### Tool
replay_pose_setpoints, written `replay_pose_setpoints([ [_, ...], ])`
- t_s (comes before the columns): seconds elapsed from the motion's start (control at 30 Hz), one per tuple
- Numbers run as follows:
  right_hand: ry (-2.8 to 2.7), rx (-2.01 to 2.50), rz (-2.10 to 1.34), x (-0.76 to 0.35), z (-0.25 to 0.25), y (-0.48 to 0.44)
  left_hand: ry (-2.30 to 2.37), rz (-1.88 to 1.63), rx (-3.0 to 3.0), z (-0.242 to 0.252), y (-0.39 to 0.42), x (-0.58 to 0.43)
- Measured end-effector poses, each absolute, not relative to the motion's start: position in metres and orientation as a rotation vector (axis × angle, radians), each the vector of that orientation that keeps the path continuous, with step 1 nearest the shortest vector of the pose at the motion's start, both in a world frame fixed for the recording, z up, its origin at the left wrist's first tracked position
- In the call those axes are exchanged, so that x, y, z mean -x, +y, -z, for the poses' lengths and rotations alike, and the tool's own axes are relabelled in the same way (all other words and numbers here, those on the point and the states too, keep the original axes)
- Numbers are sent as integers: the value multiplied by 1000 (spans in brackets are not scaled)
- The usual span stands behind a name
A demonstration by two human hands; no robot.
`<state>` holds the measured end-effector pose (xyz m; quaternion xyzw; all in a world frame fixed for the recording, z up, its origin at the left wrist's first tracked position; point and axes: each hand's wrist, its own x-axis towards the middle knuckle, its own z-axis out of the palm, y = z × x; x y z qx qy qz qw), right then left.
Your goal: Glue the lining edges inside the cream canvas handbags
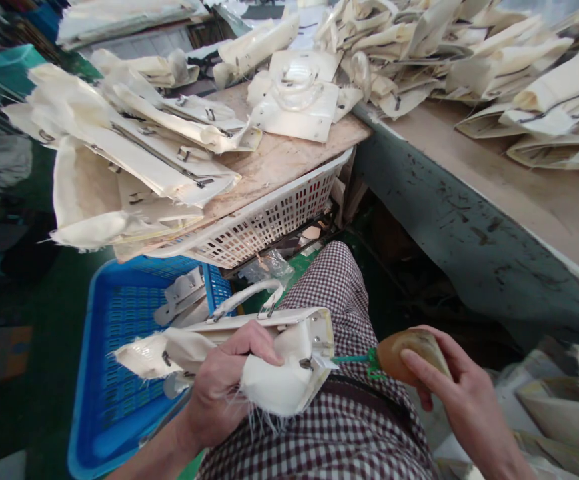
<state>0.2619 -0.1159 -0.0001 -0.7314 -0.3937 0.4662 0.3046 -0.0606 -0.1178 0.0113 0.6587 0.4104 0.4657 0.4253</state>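
My left hand is closed around a cream bag piece with frayed threads along its lower edge. The piece lies over the lap, its flap folded under my thumb, and a loop handle stands up behind it. In my right hand is an amber squeeze bottle, held on its side. Its thin green nozzle points left, and the tip is at the right end of the bag piece, by a small metal fitting. Whether the tip touches the material I cannot tell.
A blue basket with some cream parts stands at the left. Similar bag pieces are piled on the wooden board ahead, above a white plastic basket. More pieces cover the right-hand table. Others lie at lower right.
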Motion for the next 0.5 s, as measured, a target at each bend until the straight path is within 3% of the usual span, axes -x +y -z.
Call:
replay_pose_setpoints([
  [0.3,-956,1881,-1312,-243,-15,-120,1033,-1147,-1662,-17,-115,59],
  [0.5,-1091,1954,-1107,-250,0,-119,1078,-1102,-1622,-17,-115,58],
])
